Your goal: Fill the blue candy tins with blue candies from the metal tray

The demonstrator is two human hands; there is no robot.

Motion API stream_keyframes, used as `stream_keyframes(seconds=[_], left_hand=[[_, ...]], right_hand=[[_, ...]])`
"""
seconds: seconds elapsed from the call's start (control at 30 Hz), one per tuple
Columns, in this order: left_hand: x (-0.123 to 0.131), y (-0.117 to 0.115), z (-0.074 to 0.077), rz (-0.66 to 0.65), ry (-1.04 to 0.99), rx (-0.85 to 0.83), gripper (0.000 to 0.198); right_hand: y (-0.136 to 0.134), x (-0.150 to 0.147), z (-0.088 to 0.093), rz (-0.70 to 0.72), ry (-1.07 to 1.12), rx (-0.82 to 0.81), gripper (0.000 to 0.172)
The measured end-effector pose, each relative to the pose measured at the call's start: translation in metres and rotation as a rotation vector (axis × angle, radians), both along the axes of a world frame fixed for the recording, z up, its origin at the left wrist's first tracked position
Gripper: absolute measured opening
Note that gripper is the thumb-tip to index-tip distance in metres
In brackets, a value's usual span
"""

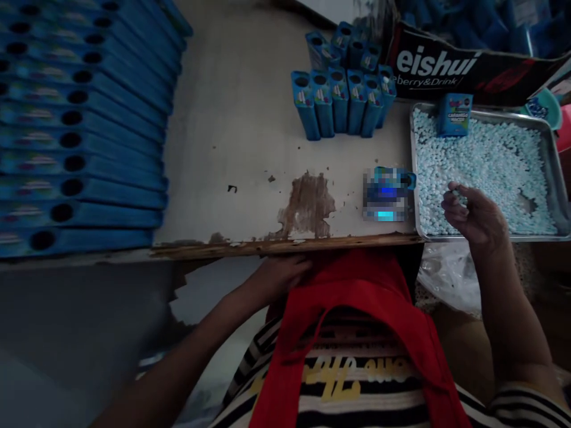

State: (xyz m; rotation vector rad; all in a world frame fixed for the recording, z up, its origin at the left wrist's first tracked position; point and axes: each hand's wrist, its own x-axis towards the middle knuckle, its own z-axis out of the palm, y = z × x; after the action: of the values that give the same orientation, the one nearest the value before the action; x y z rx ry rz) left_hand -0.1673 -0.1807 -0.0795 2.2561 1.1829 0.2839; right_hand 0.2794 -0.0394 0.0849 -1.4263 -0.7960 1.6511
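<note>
My right hand (477, 214) hovers over the front part of a metal tray (416, 178) of small pale blue and white candies (486, 154). Its thumb and fingertips are pinched together, and a tiny dark thing seems to be between them, too small to name. A small blue box (455, 116) stands upright in the tray on the candies, near the back rim. My left hand (288, 273) is low, just below the table's front edge, against my red apron (357, 273). Its fingers look stretched out, partly in shadow, with nothing visible in them.
Several slim blue boxes (339, 101) with dark round holes stand at the back. Many more blue boxes (80, 160) lie in rows at the left. A pixelated object (386, 199) sits beside the tray. Behind it is a black carton (464, 74) of blue packs; a teal bowl (551, 107) stands right.
</note>
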Motion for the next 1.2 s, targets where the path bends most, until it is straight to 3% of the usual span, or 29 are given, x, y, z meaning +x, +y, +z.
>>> stream_keyframes(seconds=[0.1, 0.2, 0.33, 0.47, 0.63, 0.8, 0.97, 1.2], left_hand=[[-0.002, 0.000, 0.031, -0.094, 0.050, 0.144, 0.028], [0.013, 0.020, 0.073, -0.033, -0.028, 0.389, 0.019], [0.062, 0.082, 0.121, 0.067, -0.065, 0.664, 0.011], [0.119, 0.140, 0.149, 0.036, -0.115, 0.773, 0.020], [0.154, 0.175, 0.150, -0.040, -0.091, 0.710, 0.018], [0.141, 0.185, 0.136, 0.003, -0.208, 0.635, 0.025], [0.124, 0.188, 0.126, 0.083, -0.342, 0.507, 0.013], [0.135, 0.194, 0.127, 0.045, -0.341, 0.497, 0.005]], right_hand=[[0.004, 0.012, -0.009, -0.010, -0.002, 0.002, 0.017], [0.013, 0.017, -0.018, -0.025, 0.070, 0.024, 0.020], [0.026, 0.008, -0.026, -0.027, 0.179, 0.044, 0.026], [0.024, 0.003, -0.031, 0.019, 0.188, 0.045, 0.033], [0.012, 0.015, -0.040, -0.057, 0.192, 0.065, 0.040], [0.009, 0.020, -0.046, -0.054, 0.191, 0.077, 0.038], [0.017, 0.012, -0.052, -0.082, 0.218, 0.084, 0.040], [0.027, 0.011, -0.057, -0.101, 0.254, 0.125, 0.042]])
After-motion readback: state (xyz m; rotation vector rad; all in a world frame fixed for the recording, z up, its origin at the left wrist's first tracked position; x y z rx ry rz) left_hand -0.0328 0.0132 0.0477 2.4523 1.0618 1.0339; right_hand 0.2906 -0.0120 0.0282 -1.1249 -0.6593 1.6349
